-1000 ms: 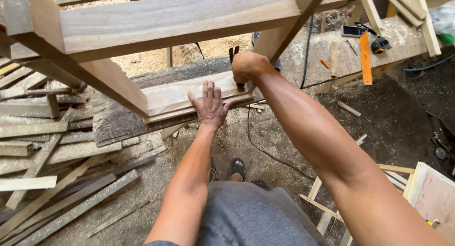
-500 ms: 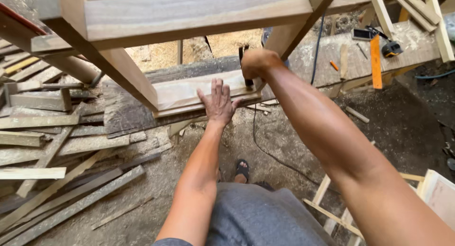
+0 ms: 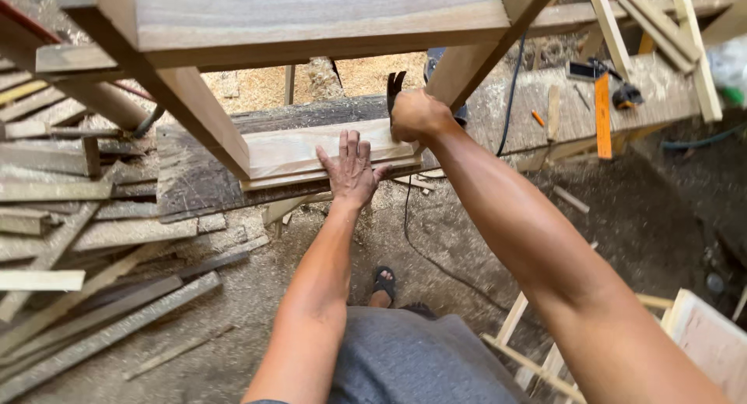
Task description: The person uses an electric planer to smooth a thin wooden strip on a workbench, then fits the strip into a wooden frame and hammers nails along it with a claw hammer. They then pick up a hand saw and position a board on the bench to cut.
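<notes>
Offcut pile: grey, weathered strips and boards lie criss-crossed on the dusty ground at the far left, some overlapping.
Wooden frame: a pale furniture frame fills the top of the view, a broad rail running across and two slanted legs coming down from it, one left of centre and one right of centre.
Lower rail: a pale, smooth board that spans between the two legs, resting on a dark, rough plank beneath it.
Sawdust: a tan heap behind the frame, seen between the legs.
Left hand: laid flat, palm down, on the near edge of the lower rail, fingers spread and straight, gripping nothing.
Sandalled foot: on the dirt floor below the hands, above grey clothing at the bottom of the view.
Right hand: curled into a tight fist around the handle of a claw hammer, just right of the left hand and at the right end of the lower rail, close to the right leg.
Hammer head: dark, its forked claw showing above the fist; the striking face is hidden.
Black cable: trails from the workbench down across the floor, passing under the right forearm.
Workbench: dusty, at upper right, carrying an orange level, a small orange pencil and a dark tool that cannot be made out.
Light slats: thin strips and a pale panel at the lower right.
</notes>
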